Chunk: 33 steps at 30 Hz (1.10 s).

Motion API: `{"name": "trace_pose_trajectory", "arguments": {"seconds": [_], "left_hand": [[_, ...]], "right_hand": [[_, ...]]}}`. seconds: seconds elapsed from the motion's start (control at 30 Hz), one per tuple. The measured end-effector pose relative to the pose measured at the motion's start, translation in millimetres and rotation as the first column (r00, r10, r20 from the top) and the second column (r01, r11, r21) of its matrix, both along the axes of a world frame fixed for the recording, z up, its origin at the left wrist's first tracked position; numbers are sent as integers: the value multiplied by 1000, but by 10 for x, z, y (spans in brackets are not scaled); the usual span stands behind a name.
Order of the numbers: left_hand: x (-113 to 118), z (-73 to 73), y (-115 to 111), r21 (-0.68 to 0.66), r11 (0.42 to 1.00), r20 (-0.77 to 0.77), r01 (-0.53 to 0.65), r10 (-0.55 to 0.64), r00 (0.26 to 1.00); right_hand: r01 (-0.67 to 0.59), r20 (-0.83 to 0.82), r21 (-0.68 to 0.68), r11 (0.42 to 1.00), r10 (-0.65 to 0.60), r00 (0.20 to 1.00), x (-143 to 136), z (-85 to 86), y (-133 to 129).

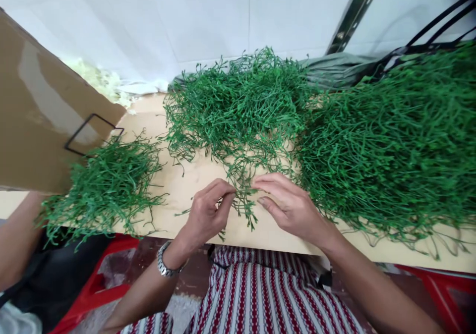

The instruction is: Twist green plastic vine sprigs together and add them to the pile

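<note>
My left hand (208,210), a metal watch on its wrist, is closed in a pinch at the front of the table. Thin green artificial sprigs (244,202) with small budded tips run by its fingertips, and bits of stem show below and left of the hand. The pinched part itself is hidden. To the right, my right hand (288,207) has its thumb apart from its stretched fingers, whose tips are close to the same sprigs. Beyond both hands lies a loose pile of sprigs (238,106), with strands trailing toward me.
A large heap of green sprigs (390,150) covers the table's right side. A smaller pile (111,185) lies left, by a cardboard box (40,111) with a black wire loop (92,133). Another person's arm (18,240) is at far left. Red stools (100,284) stand below the table.
</note>
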<state>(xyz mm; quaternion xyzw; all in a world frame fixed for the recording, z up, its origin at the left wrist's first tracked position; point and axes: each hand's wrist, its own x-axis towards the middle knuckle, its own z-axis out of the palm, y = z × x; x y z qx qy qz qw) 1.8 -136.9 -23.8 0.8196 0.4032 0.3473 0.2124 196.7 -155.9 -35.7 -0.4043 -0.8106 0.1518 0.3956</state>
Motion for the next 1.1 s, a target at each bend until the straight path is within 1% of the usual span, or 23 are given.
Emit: {"name": "trace_pose_trajectory", "arguments": {"seconds": [0.1, 0.17, 0.23, 0.33, 0.47, 0.6, 0.73, 0.8, 0.87, 0.93, 1.0, 1.03, 1.1], "left_hand": [[-91, 8, -55, 4, 1000, -3, -27, 27, 1000], [-158, -21, -93, -19, 999, -1, -48, 48, 999], [-220, -72, -127, -47, 996, 14, -70, 71, 997], [-288, -160, -163, -81, 993, 71, -91, 97, 993], [-321, -237, -184, -135, 988, 174, -78, 101, 979], [-316, -257, -178, -137, 989, 201, -48, 75, 977], [-340, -261, -140, -107, 994, 137, -31, 46, 989], [-368, -240, -113, -115, 993, 56, -16, 23, 998], [-382, -181, -90, -148, 989, -29, -13, 9, 1000], [-352, -84, -81, -155, 987, -69, -39, 29, 997], [-252, 32, -93, -107, 993, -61, -44, 38, 997], [-176, 85, -105, -79, 997, -57, -14, 10, 998], [8, 160, -133, -63, 993, -77, 98, -102, 992]], "right_hand": [[140, -109, 79, 987, -131, 985, 77, -49, -79], [195, -113, 83, 977, -185, 976, 129, -104, -105], [200, -51, 55, 978, -197, 979, 175, -162, -125], [176, 63, 15, 984, -177, 982, 220, -229, -165], [203, 135, 7, 979, -202, 970, 227, -312, -195], [224, 119, 44, 974, -228, 966, 203, -408, -172], [246, 54, 69, 967, -250, 967, 193, -421, -171], [247, 27, 76, 966, -249, 968, 199, -397, -185], [258, 2, 90, 962, -259, 966, 206, -369, -200], [256, 1, 93, 962, -257, 966, 213, -347, -211], [235, 33, 88, 968, -238, 971, 216, -327, -213], [222, 58, 85, 971, -227, 972, 215, -317, -211], [200, 104, 88, 976, -208, 972, 208, -290, -202]]}}
